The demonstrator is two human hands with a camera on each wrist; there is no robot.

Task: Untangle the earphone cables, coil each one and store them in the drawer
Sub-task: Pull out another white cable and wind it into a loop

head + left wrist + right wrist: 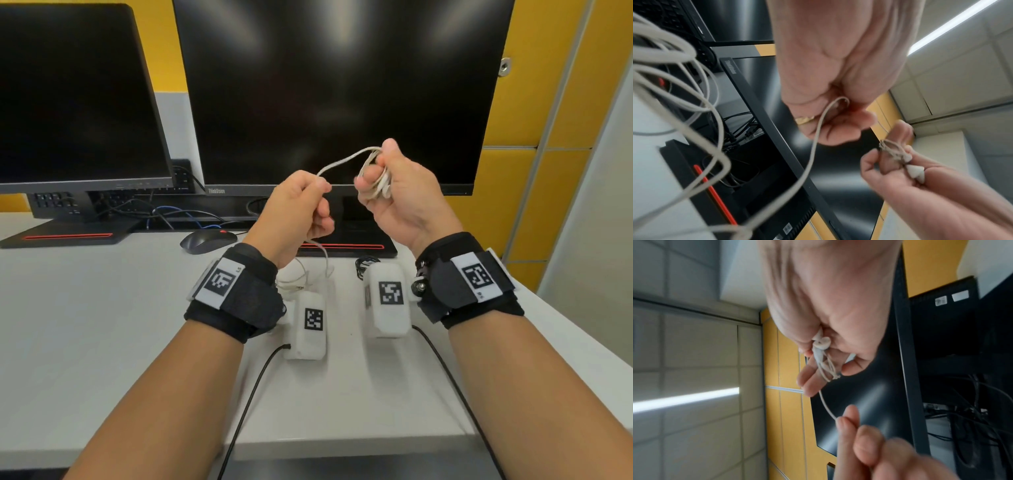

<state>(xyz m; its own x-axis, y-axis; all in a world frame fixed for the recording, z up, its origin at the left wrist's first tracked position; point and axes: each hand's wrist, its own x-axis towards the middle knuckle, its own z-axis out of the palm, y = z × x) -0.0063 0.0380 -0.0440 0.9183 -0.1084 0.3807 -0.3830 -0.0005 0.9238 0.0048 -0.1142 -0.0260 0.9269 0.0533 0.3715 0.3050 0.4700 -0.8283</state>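
A white earphone cable (346,161) runs between both raised hands in front of the monitor. My right hand (387,185) grips a small coil of it wound round the fingers, with the earbuds (821,343) tucked against the palm. My left hand (308,202) pinches the cable between thumb and forefinger; the loose rest (318,253) hangs down to the desk. In the left wrist view the cable (813,146) passes through the curled left hand (830,123), and loose loops blur at the left. A black earphone cable (363,265) lies on the desk behind the right wrist. No drawer is in view.
Two dark monitors (342,89) stand at the back of the white desk (85,325). A black mouse (207,240) lies beside the monitor base. Tangled computer cables (171,214) run behind. Yellow lockers (507,178) are to the right. The desk's front edge is near my forearms.
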